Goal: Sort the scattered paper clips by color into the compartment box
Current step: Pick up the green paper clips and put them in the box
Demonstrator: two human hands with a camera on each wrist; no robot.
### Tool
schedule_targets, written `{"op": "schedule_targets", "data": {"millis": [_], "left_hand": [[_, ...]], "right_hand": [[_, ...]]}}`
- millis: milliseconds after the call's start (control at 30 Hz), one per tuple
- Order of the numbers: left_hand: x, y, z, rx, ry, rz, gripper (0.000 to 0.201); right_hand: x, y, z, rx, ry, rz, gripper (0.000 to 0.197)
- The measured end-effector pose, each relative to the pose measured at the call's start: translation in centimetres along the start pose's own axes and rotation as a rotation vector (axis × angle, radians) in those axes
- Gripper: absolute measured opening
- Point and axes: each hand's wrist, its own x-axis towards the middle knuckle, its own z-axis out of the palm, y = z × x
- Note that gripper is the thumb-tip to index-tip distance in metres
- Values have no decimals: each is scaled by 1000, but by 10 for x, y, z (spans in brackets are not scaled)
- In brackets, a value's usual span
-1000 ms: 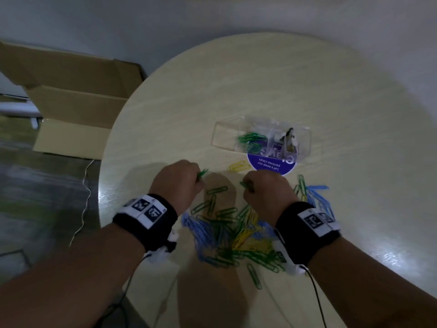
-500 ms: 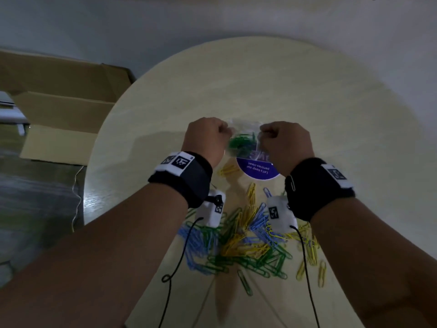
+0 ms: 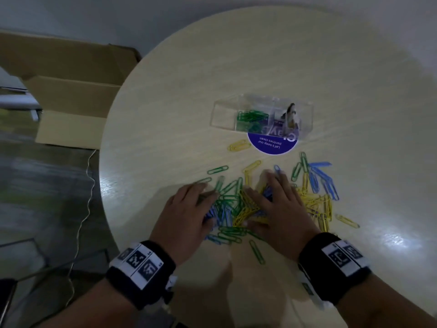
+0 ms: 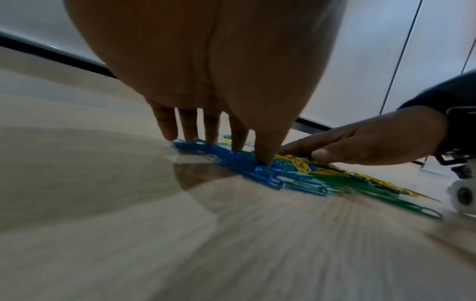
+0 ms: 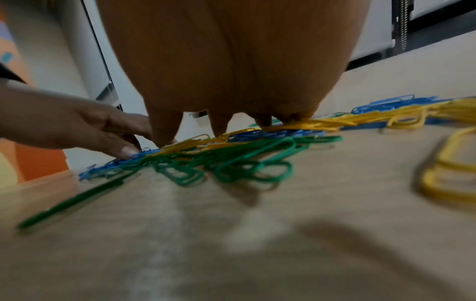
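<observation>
A heap of green, yellow and blue paper clips (image 3: 238,207) lies on the round table (image 3: 260,67) near its front. My left hand (image 3: 186,209) rests flat on the heap's left side, its straight fingertips (image 4: 265,160) pressing on blue clips (image 4: 231,156). My right hand (image 3: 276,204) lies spread over the middle of the heap, fingers (image 5: 165,132) touching yellow clips (image 5: 309,122) and blue ones. Neither hand holds a clip. The clear compartment box (image 3: 222,114) stands farther back with green clips (image 3: 250,116) in one middle compartment.
A purple round sticker (image 3: 272,144) lies under the box's near edge. Loose yellow clips (image 3: 238,145) lie between box and heap; blue clips (image 3: 324,178) spread to the right. An open cardboard box (image 3: 71,91) stands on the floor to the left, with a cable (image 3: 87,185) beside the table.
Both hands came back from the compartment box to the heap and opened flat on it. The green clips they pinched a second ago are out of their fingers.
</observation>
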Motion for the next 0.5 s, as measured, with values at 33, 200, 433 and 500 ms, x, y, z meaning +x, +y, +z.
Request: {"op": "schedule_targets", "data": {"millis": [33,200,433,500], "left_hand": [[1,0,1,5,0,-7,55],[19,-8,4,-71,21,-73,56],[12,14,-6,-115,121,68,34],[-6,21,6,-84,36,108,40]], "right_hand": [[1,0,1,-3,3,-1,78],[23,1,-11,-28,-20,-18,77],[22,-4,-25,-3,145,-174,63],[9,-8,-11,-67,98,-263,65]]}}
